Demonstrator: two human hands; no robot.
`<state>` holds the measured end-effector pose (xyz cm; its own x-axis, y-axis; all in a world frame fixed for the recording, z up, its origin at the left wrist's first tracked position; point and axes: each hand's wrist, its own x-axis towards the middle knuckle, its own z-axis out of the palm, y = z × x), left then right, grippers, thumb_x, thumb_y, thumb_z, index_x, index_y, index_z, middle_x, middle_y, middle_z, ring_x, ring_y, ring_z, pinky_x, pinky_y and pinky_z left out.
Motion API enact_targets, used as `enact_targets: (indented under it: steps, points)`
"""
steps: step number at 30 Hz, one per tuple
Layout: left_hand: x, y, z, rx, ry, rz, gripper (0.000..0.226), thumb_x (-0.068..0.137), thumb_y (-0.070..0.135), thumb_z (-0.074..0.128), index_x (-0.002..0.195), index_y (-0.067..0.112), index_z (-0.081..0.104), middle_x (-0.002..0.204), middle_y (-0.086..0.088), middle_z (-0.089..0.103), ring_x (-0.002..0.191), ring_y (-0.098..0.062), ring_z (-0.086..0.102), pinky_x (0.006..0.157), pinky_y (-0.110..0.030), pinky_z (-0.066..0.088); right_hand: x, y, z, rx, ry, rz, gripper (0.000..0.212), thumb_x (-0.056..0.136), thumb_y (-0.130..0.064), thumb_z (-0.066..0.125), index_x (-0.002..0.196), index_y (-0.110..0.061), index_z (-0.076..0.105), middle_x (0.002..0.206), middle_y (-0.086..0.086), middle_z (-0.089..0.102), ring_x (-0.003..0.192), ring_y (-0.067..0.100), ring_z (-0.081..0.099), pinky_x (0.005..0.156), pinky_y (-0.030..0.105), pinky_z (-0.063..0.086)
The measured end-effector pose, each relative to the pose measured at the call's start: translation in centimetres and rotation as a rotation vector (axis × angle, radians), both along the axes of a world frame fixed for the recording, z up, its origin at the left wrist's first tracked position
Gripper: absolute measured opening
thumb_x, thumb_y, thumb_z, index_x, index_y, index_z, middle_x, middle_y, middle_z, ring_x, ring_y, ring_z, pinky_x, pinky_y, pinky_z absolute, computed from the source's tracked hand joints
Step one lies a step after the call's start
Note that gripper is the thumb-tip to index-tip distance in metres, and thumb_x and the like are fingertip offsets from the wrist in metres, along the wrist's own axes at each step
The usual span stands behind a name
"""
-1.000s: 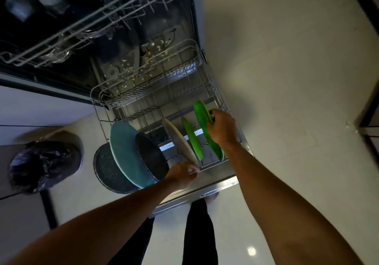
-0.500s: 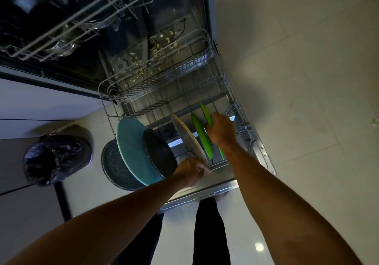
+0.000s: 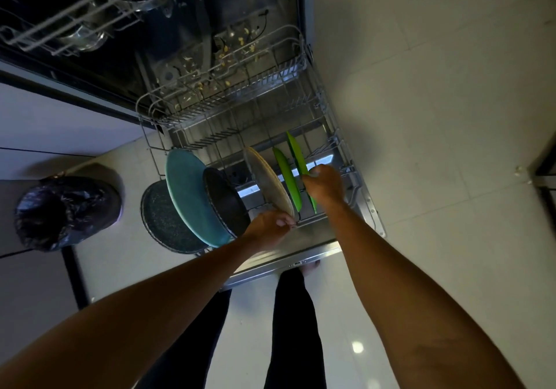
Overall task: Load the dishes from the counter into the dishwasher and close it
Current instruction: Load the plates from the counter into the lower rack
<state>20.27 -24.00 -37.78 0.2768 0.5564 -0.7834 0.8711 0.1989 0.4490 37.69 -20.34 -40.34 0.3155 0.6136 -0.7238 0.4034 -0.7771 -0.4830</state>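
The right hand (image 3: 323, 184) had its fingers curled round the near rim of the right green plate (image 3: 296, 154), which stood on edge in the rack (image 3: 301, 66). Just left of it stood the left green plate (image 3: 285, 172), also on edge and apart from the hand. The left hand (image 3: 269, 226) pinched the near edge of the beige plate (image 3: 266, 178), the next one to the left, which leaned leftward in the tines. All three sat in the near right part of the rack, which was pulled out over the open door (image 3: 285, 258).

Further left, at the rack's near left corner, a dark pan (image 3: 225, 199) stood against a teal plate (image 3: 186, 190), with a speckled plate (image 3: 159, 217) behind that, leftmost. The far half of the rack held bare tines. An upper rack (image 3: 75, 6) showed at the far left, holding glassware too dim to make out. A bin (image 3: 63, 211) lined with a black bag stood on the floor (image 3: 421, 118), left of the door.
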Motion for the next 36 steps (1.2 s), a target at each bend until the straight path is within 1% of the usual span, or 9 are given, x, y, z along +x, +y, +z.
enact_targets:
  steps: [3, 6, 11, 15, 17, 22, 26, 29, 36]
  points:
    - [-0.9, -0.2, 1.4, 0.036, -0.022, 0.054, 0.013, 0.087, 0.022, 0.063, 0.092, 0.028, 0.074, 0.099, 0.008, 0.074, 0.098, -0.012, 0.067, 0.095, -0.029, 0.051, -0.5, -2.1, 1.3, 0.003, -0.004, -0.010, 0.019, 0.090, -0.036, 0.064, 0.098, -0.020, 0.071, 0.096, 0.005, 0.072, 0.090, 0.026, 0.068, 0.079, 0.037, 0.055]
    - [-2.6, 0.1, 3.5, 0.096, -0.056, 0.072, 0.018, 0.091, 0.019, 0.060, 0.098, 0.025, 0.075, 0.095, 0.012, 0.071, 0.094, -0.007, 0.065, 0.086, -0.020, 0.048, -1.9, -4.1, 3.5, 0.025, -0.019, -0.045, 0.019, 0.091, -0.029, 0.065, 0.104, -0.018, 0.072, 0.101, 0.004, 0.073, 0.093, 0.025, 0.067, 0.081, 0.037, 0.055]
    - [-6.7, 0.9, 6.6, 0.206, -0.136, 0.153, 0.020, 0.092, 0.013, 0.059, 0.099, 0.024, 0.074, 0.084, 0.013, 0.067, 0.079, -0.002, 0.063, 0.069, -0.007, 0.042, -6.5, -6.4, 6.7, 0.042, -0.079, -0.140, 0.016, 0.092, -0.024, 0.064, 0.099, -0.013, 0.073, 0.101, 0.008, 0.073, 0.093, 0.027, 0.068, 0.073, 0.030, 0.049]
    - [-11.1, 1.7, 9.0, 0.269, -0.260, 0.222, 0.017, 0.093, 0.009, 0.060, 0.098, 0.019, 0.073, 0.086, 0.007, 0.072, 0.082, -0.007, 0.069, 0.077, -0.019, 0.052, -11.9, -7.7, 9.1, -0.010, -0.135, -0.121, 0.023, 0.091, -0.028, 0.061, 0.104, -0.013, 0.073, 0.106, 0.015, 0.071, 0.100, 0.036, 0.066, 0.082, 0.039, 0.054]
    - [-13.5, 2.0, 9.9, 0.309, -0.276, 0.239, 0.017, 0.092, 0.008, 0.060, 0.099, 0.016, 0.074, 0.088, 0.005, 0.073, 0.082, -0.008, 0.070, 0.078, -0.018, 0.052, -14.3, -8.3, 10.1, -0.056, -0.159, -0.107, 0.025, 0.088, -0.030, 0.060, 0.102, -0.013, 0.073, 0.107, 0.015, 0.071, 0.102, 0.038, 0.066, 0.084, 0.040, 0.052]
    - [-27.1, 1.8, 13.4, 0.386, -0.319, 0.354, 0.016, 0.088, 0.016, 0.061, 0.094, 0.021, 0.074, 0.085, 0.003, 0.074, 0.080, -0.016, 0.071, 0.079, -0.032, 0.056, -26.3, -8.9, 15.2, 0.011, -0.250, -0.029, 0.031, 0.085, -0.037, 0.060, 0.097, -0.011, 0.071, 0.099, 0.015, 0.072, 0.095, 0.037, 0.067, 0.080, 0.036, 0.052]
    - [-39.7, 0.4, 17.7, 0.454, -0.309, 0.428, 0.017, 0.082, 0.028, 0.056, 0.087, 0.030, 0.072, 0.084, 0.004, 0.073, 0.080, -0.015, 0.070, 0.078, -0.031, 0.055, -36.5, -8.1, 20.4, 0.069, -0.320, 0.108, 0.025, 0.087, -0.036, 0.060, 0.096, -0.016, 0.072, 0.102, 0.012, 0.073, 0.100, 0.036, 0.066, 0.081, 0.036, 0.052]
    - [-49.2, -0.1, 21.6, 0.521, -0.253, 0.467, 0.025, 0.080, 0.026, 0.055, 0.091, 0.019, 0.076, 0.087, 0.001, 0.075, 0.082, -0.019, 0.070, 0.077, -0.027, 0.053, -44.5, -5.5, 24.0, 0.136, -0.320, 0.241, 0.023, 0.086, -0.040, 0.060, 0.092, -0.019, 0.071, 0.098, 0.009, 0.073, 0.099, 0.036, 0.067, 0.079, 0.034, 0.052]
    - [-68.3, 0.6, 30.5, 0.646, -0.090, 0.696, 0.017, 0.087, 0.018, 0.063, 0.095, 0.023, 0.076, 0.088, 0.005, 0.075, 0.083, -0.014, 0.070, 0.080, -0.028, 0.054, -61.9, 1.6, 34.1, 0.342, -0.360, 0.610, 0.020, 0.087, -0.033, 0.058, 0.093, -0.019, 0.071, 0.100, 0.011, 0.073, 0.097, 0.036, 0.067, 0.078, 0.035, 0.051]
